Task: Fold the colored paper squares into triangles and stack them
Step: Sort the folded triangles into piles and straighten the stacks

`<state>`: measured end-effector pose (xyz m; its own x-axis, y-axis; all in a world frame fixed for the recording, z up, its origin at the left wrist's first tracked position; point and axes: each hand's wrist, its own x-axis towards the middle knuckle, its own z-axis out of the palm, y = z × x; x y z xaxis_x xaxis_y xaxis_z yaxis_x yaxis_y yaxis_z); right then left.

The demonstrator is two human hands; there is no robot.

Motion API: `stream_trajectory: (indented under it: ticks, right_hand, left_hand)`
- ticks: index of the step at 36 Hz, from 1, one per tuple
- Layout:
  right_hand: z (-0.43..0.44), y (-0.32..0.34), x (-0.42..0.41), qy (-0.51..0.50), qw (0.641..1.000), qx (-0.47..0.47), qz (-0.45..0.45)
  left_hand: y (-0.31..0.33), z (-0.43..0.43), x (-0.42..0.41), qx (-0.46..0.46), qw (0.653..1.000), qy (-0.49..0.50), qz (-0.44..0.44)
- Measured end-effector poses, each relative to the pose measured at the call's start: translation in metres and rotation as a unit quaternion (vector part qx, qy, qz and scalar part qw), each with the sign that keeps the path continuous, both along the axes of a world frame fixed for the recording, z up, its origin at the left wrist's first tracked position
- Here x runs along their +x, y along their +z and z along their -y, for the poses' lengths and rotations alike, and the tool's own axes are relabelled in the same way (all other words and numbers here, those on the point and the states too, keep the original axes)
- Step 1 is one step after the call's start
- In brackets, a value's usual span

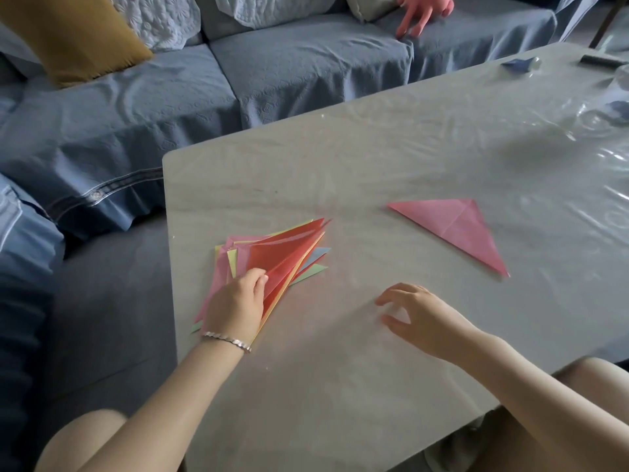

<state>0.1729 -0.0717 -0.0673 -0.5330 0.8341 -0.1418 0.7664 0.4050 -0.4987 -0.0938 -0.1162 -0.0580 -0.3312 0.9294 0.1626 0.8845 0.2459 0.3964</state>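
Left hand (235,301) lifts thin red paper sheet (286,253).

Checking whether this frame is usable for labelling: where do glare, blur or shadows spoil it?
Head view: glare streaks the plastic cover at the right. The glassware at the far right is smeared and hard to read. The right hand is slightly soft. The paper stack and pink triangle are sharp enough. The light is dim and soft, with no hard shadows.
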Motion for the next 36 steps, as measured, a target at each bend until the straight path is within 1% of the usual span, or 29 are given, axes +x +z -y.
stream_trajectory:
  ticks: [2, 4, 6, 8, 10, 13, 15, 18, 21, 23, 25, 27, 28, 31, 36]
  right_hand:
    - [0.001, 0.004, 0.004, -0.006, 1.0, 0.013, -0.008]
    - [0.001, 0.011, 0.009, -0.028, 0.998, 0.049, -0.028]
    - [0.002, 0.019, 0.016, -0.072, 0.988, 0.109, -0.076]
    - [0.002, 0.023, 0.023, -0.119, 0.969, 0.18, -0.121]
    - [0.003, 0.023, 0.031, -0.166, 0.947, 0.23, -0.151]
    - [0.008, 0.017, 0.039, -0.21, 0.932, 0.238, -0.172]
    - [0.013, 0.008, 0.042, -0.204, 0.939, 0.223, -0.164]
    - [0.019, -0.01, 0.038, -0.13, 0.964, 0.184, -0.142]
    - [0.026, -0.026, 0.023, -0.035, 0.986, 0.136, -0.093]
    - [0.029, -0.035, 0.011, 0.018, 0.992, 0.118, -0.046]
    - [0.029, -0.042, 0.0, 0.05, 0.994, 0.099, 0.01]
    - [0.03, -0.046, -0.006, 0.054, 0.989, 0.125, 0.06]
    - [0.031, -0.046, -0.008, 0.049, 0.988, 0.129, 0.071]
    - [0.034, -0.047, -0.006, 0.021, 0.987, 0.139, 0.081]
    - [0.037, -0.045, 0.005, -0.009, 0.98, 0.174, 0.099]
  left_hand:
    - [0.004, 0.003, 0.01, 0.091, 0.993, -0.054, -0.049]
    - [0.003, 0.005, 0.025, 0.175, 0.972, -0.13, -0.093]
    - [0.001, 0.005, 0.043, 0.196, 0.953, -0.2, -0.114]
    - [-0.005, 0.004, 0.06, 0.178, 0.939, -0.267, -0.126]
    - [-0.016, 0.002, 0.073, 0.138, 0.929, -0.313, -0.144]
    - [-0.033, -0.006, 0.086, 0.074, 0.926, -0.337, -0.154]
    - [-0.041, -0.008, 0.088, 0.012, 0.922, -0.354, -0.158]
    - [-0.047, -0.01, 0.089, -0.038, 0.931, -0.337, -0.135]
    - [-0.051, -0.008, 0.093, -0.061, 0.951, -0.293, -0.072]
    - [-0.056, -0.003, 0.096, -0.071, 0.953, -0.285, -0.078]
    - [-0.057, 0.003, 0.095, -0.084, 0.95, -0.286, -0.088]
    - [-0.055, 0.007, 0.094, -0.115, 0.951, -0.274, -0.086]
    - [-0.053, 0.01, 0.093, -0.135, 0.95, -0.269, -0.088]
    - [-0.048, 0.016, 0.092, -0.185, 0.94, -0.277, -0.067]
    - [-0.047, 0.024, 0.085, -0.217, 0.946, -0.229, -0.077]
